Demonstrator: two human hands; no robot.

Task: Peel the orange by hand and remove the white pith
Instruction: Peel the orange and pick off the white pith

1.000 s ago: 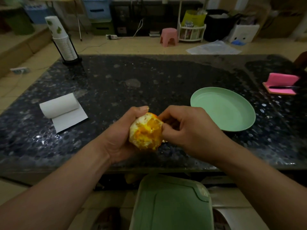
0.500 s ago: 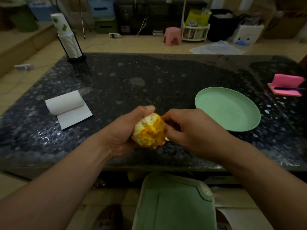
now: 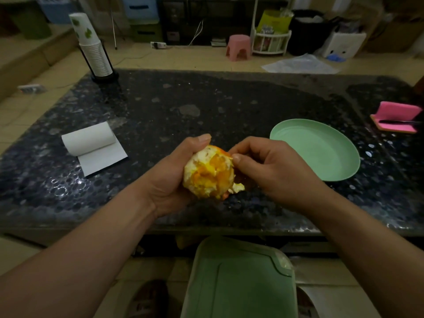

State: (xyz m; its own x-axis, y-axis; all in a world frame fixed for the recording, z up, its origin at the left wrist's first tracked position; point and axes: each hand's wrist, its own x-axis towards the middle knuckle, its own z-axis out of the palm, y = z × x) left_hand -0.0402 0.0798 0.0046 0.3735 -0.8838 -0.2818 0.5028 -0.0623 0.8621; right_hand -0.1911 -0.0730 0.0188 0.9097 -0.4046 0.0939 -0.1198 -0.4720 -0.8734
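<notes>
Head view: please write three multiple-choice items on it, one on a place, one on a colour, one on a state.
1. Where is the plate?
A. on the table, right of the orange
B. on the floor
C. on a stool

2. What colour is the paper roll?
A. pink
B. green
C. white

3. How is the orange?
A. unpeeled
B. mostly peeled, pith left
C. sliced

Answers:
1 A, it lies on the dark top beyond the right hand.
2 C, the roll is plain white.
3 B, flesh and white pith show in the left hand.
</notes>
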